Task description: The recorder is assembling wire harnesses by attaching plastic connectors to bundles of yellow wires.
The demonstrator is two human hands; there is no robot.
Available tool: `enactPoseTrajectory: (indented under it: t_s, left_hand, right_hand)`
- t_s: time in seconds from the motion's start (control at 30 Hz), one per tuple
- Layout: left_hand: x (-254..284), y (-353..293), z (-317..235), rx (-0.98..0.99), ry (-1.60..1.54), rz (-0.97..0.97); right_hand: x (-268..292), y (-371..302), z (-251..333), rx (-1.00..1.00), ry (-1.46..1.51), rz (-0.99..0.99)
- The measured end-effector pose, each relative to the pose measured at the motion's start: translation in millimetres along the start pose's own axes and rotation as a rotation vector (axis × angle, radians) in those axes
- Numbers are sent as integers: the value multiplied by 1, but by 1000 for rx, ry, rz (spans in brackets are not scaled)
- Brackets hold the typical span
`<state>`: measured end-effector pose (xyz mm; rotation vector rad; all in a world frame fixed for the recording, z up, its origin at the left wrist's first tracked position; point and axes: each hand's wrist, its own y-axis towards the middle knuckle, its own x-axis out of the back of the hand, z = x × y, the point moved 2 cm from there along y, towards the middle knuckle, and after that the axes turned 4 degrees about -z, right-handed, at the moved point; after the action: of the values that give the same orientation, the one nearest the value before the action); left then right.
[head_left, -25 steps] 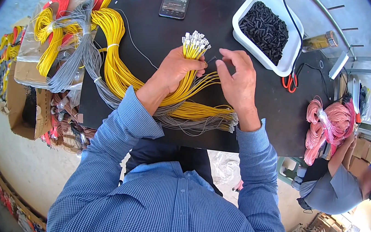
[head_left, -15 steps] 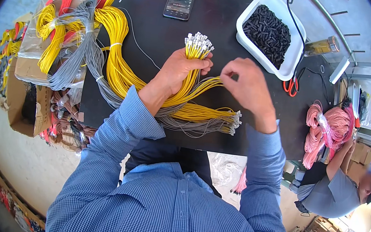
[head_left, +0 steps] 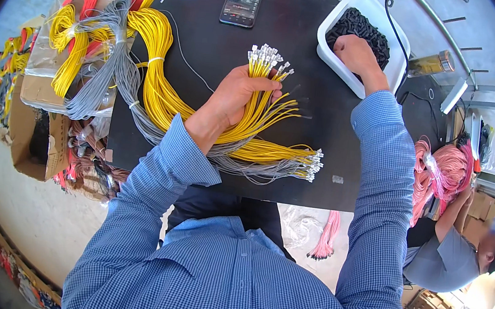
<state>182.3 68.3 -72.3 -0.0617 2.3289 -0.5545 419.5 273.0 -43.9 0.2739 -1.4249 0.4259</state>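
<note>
My left hand [head_left: 235,94] is closed around a bundle of yellow wires [head_left: 256,107] below their tips. White connectors [head_left: 267,56] crown the upright part of the bundle, while several loose yellow ends fan out to its right. My right hand [head_left: 356,53] reaches into a white plastic tub [head_left: 361,93] of short black tube pieces [head_left: 353,23]. Its fingers point down, bent together among the pieces; the fingertips and anything between them are hidden. Below my left hand, more yellow wires with white connectors [head_left: 311,164] lie beside grey wires [head_left: 258,171] on the black table [head_left: 329,140].
A phone [head_left: 242,1] lies at the table's back. Long yellow and grey bundles run off its left edge past a cardboard box [head_left: 54,143]. Pink wire bundles [head_left: 445,172] hang at the right, near another person [head_left: 454,260]. A cable [head_left: 398,34] crosses the tub.
My right hand has moved from beside the yellow wire ends up and right into the tub. The loose ends have sprung apart. My left hand keeps its hold; my right arm now covers the orange-handled tool.
</note>
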Motion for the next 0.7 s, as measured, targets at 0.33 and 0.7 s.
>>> enactPoseTrajectory:
  t_s: [0.33,0.7]
  left_hand:
    - [8,5,3,-14,59,12]
    - [10,11,8,-65,62,59]
  right_hand:
    - [9,-3,-1,-49,-129,-42]
    - [51,-74,54,-8,662,-372]
